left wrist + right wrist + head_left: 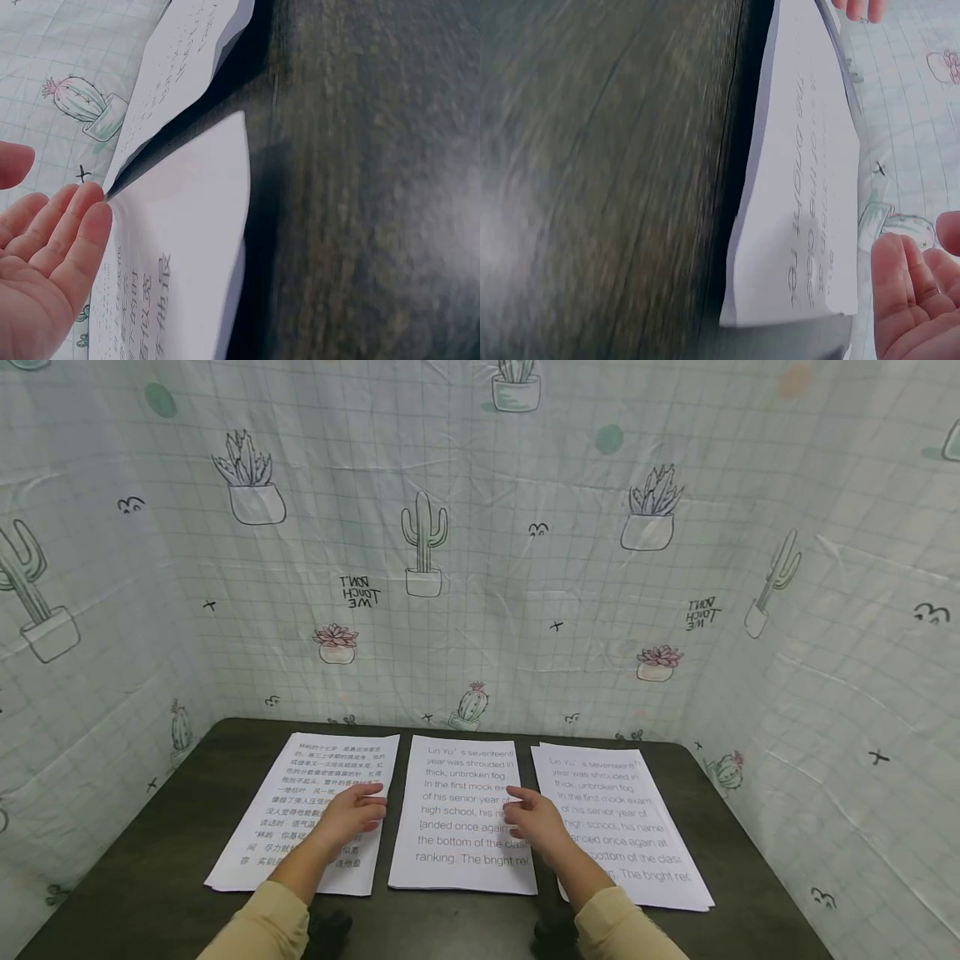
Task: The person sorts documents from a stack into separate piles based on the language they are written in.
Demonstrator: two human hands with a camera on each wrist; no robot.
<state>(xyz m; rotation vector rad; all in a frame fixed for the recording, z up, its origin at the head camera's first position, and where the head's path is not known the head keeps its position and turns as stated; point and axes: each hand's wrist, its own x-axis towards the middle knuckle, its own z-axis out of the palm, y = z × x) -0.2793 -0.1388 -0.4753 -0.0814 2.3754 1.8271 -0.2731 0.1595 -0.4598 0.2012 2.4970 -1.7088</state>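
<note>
Cactus-print cloth (480,460) surrounds my dark table (450,927), where 3 paper stacks lie side by side. My left hand (351,817), fingers loosely extended and gripping nothing, is over the left stack (292,810), printed in Chinese. My right hand (537,820), equally relaxed and unburdened, spans the gap between the English-printed middle stack (457,814) and right stack (630,827).

Head cam: looking fwd + down from above, farthest off, taking in table (442,927), cloth (480,452), L hand (352,817) + R hand (536,822). L wrist cam: sitting low, close, view lying sideways, facing past L hand twd cloth. R wrist cam: likewise low, close, sideways, R hand showing lower R. Both wrist views sharing mid stack (465,814); head cam seeing it too.
</note>
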